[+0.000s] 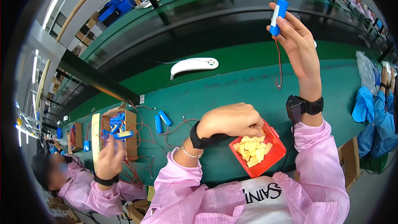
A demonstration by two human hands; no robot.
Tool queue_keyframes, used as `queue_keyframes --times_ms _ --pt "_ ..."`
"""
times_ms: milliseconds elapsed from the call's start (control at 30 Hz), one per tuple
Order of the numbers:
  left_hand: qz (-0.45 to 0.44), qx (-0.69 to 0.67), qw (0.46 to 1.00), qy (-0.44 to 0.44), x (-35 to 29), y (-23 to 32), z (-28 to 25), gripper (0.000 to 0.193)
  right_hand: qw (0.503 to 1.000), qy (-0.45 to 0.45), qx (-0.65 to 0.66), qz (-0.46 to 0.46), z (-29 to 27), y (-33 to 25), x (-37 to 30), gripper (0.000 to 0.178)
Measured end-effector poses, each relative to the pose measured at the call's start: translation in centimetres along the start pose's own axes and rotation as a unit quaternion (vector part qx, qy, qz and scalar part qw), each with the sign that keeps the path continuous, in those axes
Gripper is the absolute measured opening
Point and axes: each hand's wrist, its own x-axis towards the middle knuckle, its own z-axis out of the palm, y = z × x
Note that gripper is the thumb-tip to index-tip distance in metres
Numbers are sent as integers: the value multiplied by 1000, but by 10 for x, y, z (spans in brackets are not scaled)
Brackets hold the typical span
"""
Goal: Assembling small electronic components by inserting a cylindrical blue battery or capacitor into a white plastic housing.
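Observation:
Raised above the far side of the bench, my right hand [300, 47] is closed round a blue cylindrical battery [281, 9] with a white label. The battery is nearly upright, and a thin red and dark wire [280, 64] hangs from its lower end. My left hand [232, 119] reaches over a red plastic tray [274, 157] with its fingers pinched together, palm down. Small pale yellow pieces [251, 151] lie heaped in the tray beneath the fingertips. Whatever those fingertips hold is hidden.
Two blue batteries [162, 121] lie with trailing wires left of my left hand. A cardboard box [131, 135] holds more. At left, a co-worker's hand [110, 161] holds another battery [123, 135]. A white curved part [194, 66] lies beyond; a black post [97, 76] slants across.

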Motion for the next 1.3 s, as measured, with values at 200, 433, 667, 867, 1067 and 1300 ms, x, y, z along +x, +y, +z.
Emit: queue_keyframes --times_ms 200,433,667,867,1067,1300 --pt "27 -54 994 88 5 -16 6 19 1000 -9 -5 11 1 0 -1 42" --pt "-257 202 750 575 -13 -149 -48 25 999 32 1 19 -7 -2 2 46" --pt "-393 105 828 387 8 -221 -65 43 999 5 22 39 -3 -1 3 42" --pt "-322 76 699 635 24 -166 -60 27 995 -20 31 93 6 16 0 39" --pt "9 -293 640 710 42 -113 -63 28 993 -9 54 109 26 51 -7 44" --pt "202 -510 569 613 35 -60 -58 52 998 -13 -26 61 36 56 -12 39"
